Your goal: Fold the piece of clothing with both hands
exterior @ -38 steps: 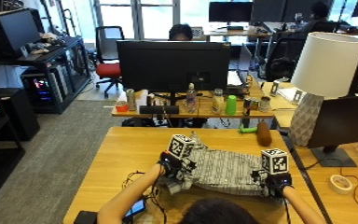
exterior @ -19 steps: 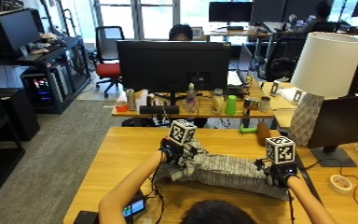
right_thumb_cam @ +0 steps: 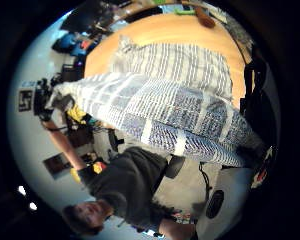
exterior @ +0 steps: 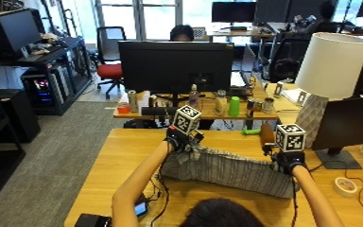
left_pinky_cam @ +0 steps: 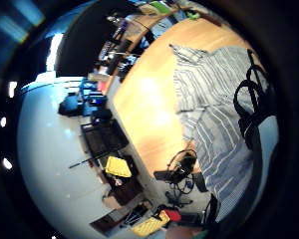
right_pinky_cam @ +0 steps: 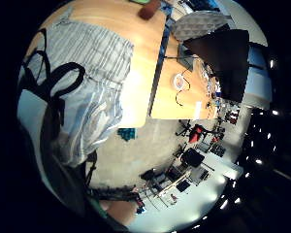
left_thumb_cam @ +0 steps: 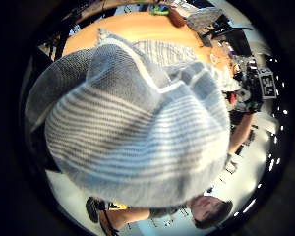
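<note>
A grey striped garment (exterior: pixel 225 171) lies across the middle of the wooden table (exterior: pixel 115 165), with one edge lifted off it. My left hand (exterior: pixel 180 140) pinches a bunched corner of it, held up over the table's far half. My right hand (exterior: pixel 286 160) grips the opposite corner a little lower and nearer. The lifted edge stretches between the two hands. Striped cloth (left_thumb_cam: pixel 137 132) fills the left thumb side palm view. The right thumb side palm view shows the raised fold (right_thumb_cam: pixel 165 120) hanging over the flat part.
A brown bottle (exterior: pixel 267 133) and a green object (exterior: pixel 251 132) stand at the far edge, just beyond my right hand. A white lamp (exterior: pixel 325 75), a dark monitor (exterior: pixel 351 127) and a tape roll (exterior: pixel 344 186) are at the right. Cables and a small device (exterior: pixel 137 208) lie near left.
Both hands have moved away from the person toward the table's far side and risen, carrying the garment's near edge up and over the rest of it.
</note>
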`<act>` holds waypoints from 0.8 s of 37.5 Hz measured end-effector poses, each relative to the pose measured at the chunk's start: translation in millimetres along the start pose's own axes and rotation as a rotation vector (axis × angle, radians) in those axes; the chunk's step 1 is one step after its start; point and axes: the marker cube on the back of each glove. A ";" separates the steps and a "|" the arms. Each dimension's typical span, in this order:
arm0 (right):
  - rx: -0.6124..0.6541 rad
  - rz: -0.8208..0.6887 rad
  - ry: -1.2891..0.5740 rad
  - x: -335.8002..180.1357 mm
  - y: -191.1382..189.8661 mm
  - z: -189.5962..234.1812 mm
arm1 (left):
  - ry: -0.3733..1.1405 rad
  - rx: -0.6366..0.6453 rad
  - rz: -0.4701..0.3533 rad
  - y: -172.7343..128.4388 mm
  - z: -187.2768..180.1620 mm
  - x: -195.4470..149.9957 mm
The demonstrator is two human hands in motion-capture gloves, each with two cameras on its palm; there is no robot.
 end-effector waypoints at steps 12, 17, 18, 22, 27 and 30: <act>-0.021 0.053 0.001 15.4 -69.0 1.4 | -0.119 0.036 -0.060 -67.4 6.2 -13.9; -0.033 0.095 0.004 23.7 -100.8 8.1 | -0.165 0.057 -0.124 -58.1 -7.6 -8.1; -0.036 0.105 0.005 25.3 -108.0 10.0 | -0.170 0.055 -0.138 -57.0 -9.0 -6.5; -0.017 0.163 0.026 30.8 -138.0 19.1 | -0.181 0.058 -0.183 -78.1 3.4 -5.5; -0.059 0.219 0.017 10.2 -122.3 20.9 | -0.182 0.171 -0.194 -114.9 26.3 -2.2; -0.100 0.272 0.009 -2.2 -107.4 21.5 | -0.161 0.193 -0.197 -130.9 41.3 2.6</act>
